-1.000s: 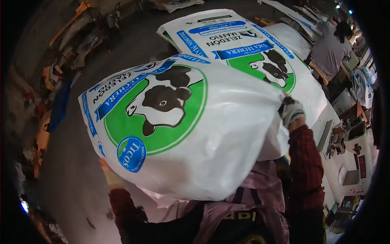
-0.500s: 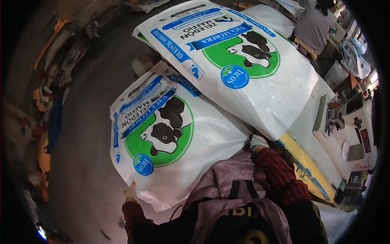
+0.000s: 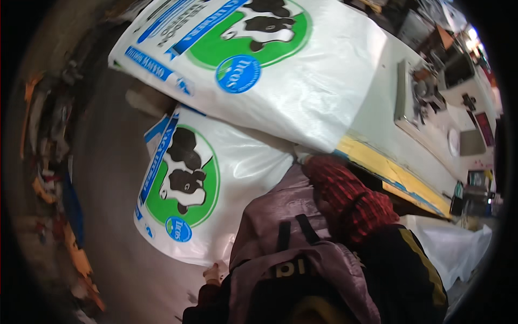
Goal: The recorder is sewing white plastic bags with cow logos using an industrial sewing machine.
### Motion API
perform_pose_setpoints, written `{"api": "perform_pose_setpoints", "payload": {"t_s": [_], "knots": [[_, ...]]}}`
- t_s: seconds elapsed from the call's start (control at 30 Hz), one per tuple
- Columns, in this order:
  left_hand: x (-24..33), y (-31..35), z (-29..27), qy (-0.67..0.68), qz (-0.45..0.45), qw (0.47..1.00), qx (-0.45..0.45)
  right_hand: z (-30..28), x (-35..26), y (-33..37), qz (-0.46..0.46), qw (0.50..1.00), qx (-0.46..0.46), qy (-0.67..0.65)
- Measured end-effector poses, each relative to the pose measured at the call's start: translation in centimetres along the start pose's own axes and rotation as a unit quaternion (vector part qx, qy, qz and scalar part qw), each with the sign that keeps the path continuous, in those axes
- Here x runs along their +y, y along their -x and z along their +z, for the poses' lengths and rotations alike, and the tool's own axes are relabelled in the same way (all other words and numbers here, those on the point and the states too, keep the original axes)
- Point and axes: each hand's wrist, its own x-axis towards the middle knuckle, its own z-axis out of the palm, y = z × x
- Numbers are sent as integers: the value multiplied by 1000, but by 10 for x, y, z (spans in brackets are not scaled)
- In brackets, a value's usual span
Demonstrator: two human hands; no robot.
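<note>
A white woven plastic sack (image 3: 245, 156) printed with a cow's head on a green circle hangs off the table's left side, over the floor. My left hand (image 3: 214, 272) is closed on its lower edge, fingertips showing. The sack's right corner, creased and drawn together, is in my right hand (image 3: 304, 156); the upper sack's edge partly hides those fingers. That upper sack (image 3: 324, 81), with the same print, lies flat across the table and overlaps the lower one. My right forearm, in a red and black sleeve, reaches along the table's near edge.
The pale table (image 3: 377, 113) has a worn yellow front edge (image 3: 391, 173). A sewing machine (image 3: 458, 100) stands on it at the right. More white sack material (image 3: 448, 243) lies below right. Cluttered scraps (image 3: 78, 254) line the floor's left side.
My view has shifted, so the upper sack sits farther left and higher. My left hand has drawn closer to my body with the lower sack's edge, and that sack now hangs more folded.
</note>
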Motion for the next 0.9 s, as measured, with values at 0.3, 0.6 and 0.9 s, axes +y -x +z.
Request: {"api": "perform_pose_setpoints", "payload": {"t_s": [0.3, 0.6, 0.9], "knots": [[333, 78, -76, -584, 61, 805, -88, -101, -15, 50, 3, 996, -67, -60], [702, 275, 68, -79, 779, 571, 247, -188, -18, 103, -52, 989, -31, -138], [755, 236, 90, 160, 682, 705, 111, -370, -4, 140, -119, 827, -259, -485]]}}
